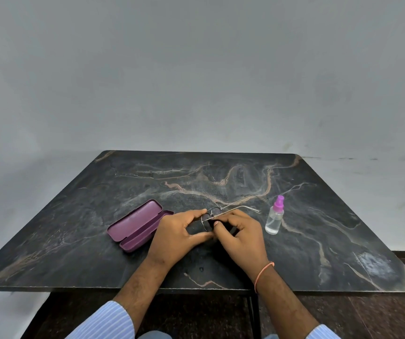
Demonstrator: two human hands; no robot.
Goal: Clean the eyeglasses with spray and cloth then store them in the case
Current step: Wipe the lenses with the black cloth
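Both hands on eyeglasses [212,217], just right of open case [139,225]: left hand [177,237] pinches frame, right hand [239,234] rubs lens w/ dark cloth [233,231]. Keep pressure light, support rim; spray bottle [274,217] further right.

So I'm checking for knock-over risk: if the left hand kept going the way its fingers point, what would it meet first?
Probably the right hand, right beyond the eyeglasses the left hand holds; depth unclear.
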